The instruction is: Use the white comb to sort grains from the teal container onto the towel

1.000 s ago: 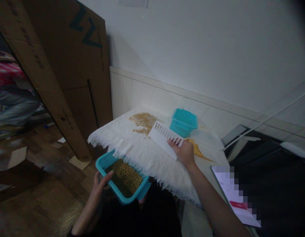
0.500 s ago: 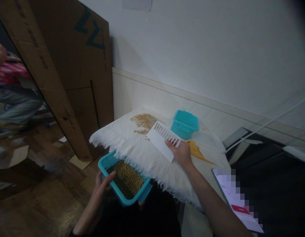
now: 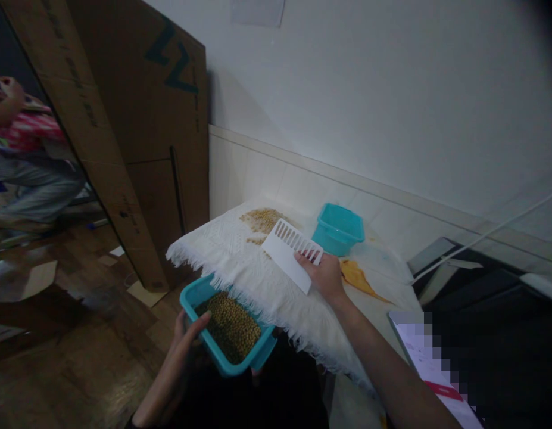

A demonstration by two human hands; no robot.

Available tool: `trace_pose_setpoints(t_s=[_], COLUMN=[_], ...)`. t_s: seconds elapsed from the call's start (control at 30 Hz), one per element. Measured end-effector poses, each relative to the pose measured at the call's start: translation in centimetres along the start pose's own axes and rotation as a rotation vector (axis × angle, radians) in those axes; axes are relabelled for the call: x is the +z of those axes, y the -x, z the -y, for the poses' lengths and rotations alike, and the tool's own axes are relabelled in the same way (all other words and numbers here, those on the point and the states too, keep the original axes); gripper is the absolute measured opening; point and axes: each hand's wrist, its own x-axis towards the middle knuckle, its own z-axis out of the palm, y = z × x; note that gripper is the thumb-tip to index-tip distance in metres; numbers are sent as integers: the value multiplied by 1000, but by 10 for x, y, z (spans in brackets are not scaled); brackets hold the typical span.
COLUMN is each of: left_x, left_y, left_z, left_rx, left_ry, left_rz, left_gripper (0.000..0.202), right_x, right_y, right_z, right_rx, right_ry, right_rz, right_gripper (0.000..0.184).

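Slotted scraper (image 3: 287, 261) is clamped in outstretched right grip (image 3: 326, 276), bean tub (image 3: 218, 357) in left grip (image 3: 186, 342).

White slotted scraper (image 3: 285, 266), slanted near loose tan beans (image 3: 262, 220); teal tub (image 3: 232, 367) lower left, mixed beans (image 3: 233, 323) inside.

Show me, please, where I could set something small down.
The white cloth is bare between the loose beans and its left fringe. It is crowded around the right hand, with the white slotted tool, back teal tub and orange item.
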Motion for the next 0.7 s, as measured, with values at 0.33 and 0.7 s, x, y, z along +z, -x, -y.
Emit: trace_pose_setpoints(t_s=[0.33,0.7], left_x=[0,-2], left_y=[-3,-5], left_z=[1,2], left_rx=[-46,-27], left_ry=[-39,-8], left_rz=[-28,-22], left_gripper=[97,97], right_x=[4,-7], right_y=[11,22], right_z=[-1,15], right_rx=[42,29], right_ry=[-113,-202], right_rz=[3,195], right_gripper=[42,35])
